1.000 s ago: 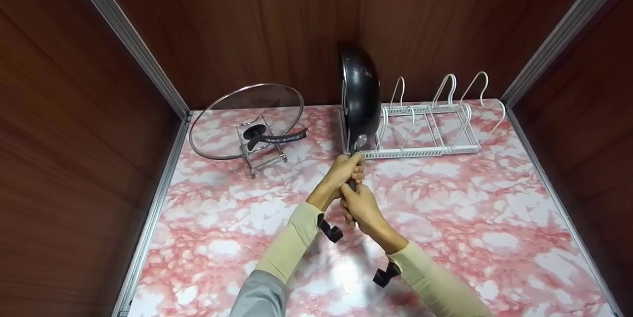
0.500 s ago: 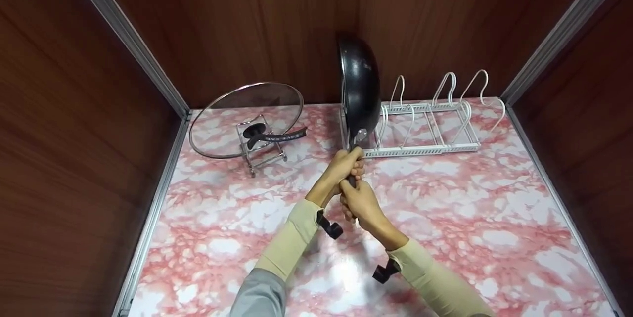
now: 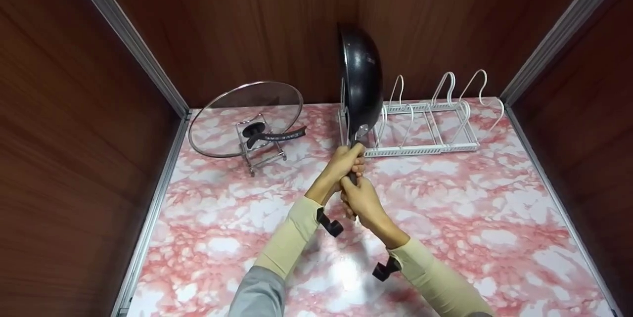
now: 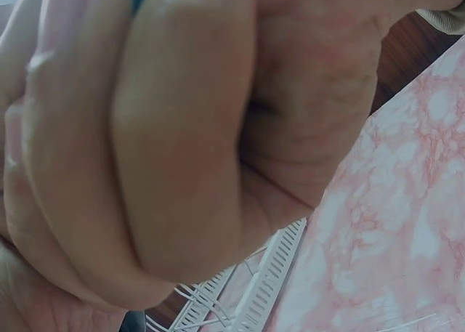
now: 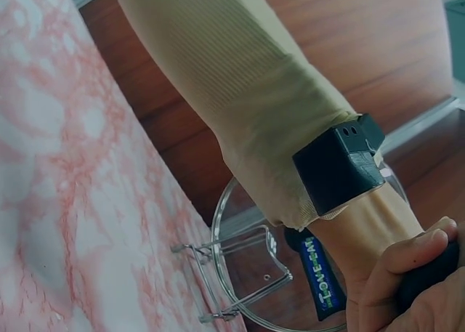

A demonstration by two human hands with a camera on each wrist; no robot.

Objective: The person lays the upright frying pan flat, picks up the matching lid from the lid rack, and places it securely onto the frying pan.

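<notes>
A black wok (image 3: 365, 77) stands on edge above the left end of a white wire rack (image 3: 415, 151), its rounded underside turned to the right. Both hands grip its dark handle. My left hand (image 3: 346, 161) wraps the handle close to the pan body, and my right hand (image 3: 363, 201) holds it just below, nearer the handle's end. Curled fingers (image 4: 178, 143) of the left hand fill the left wrist view. Part of the rack (image 4: 272, 281) shows beneath them. Most of the handle is hidden inside the hands.
To the left, a glass lid (image 3: 217, 102) with a black handle (image 3: 279, 138) leans in a small metal wire stand (image 3: 267, 158). White wire loops (image 3: 447, 87) rise along the rack. Brown wood-grain panels with grey metal edging enclose the red-and-white marbled tabletop (image 3: 470, 238).
The wok has risen somewhat, its far rim moving higher against the back panel. Both hands have shifted slightly up and away with it, keeping their grip. The lid and rack stay in place.
</notes>
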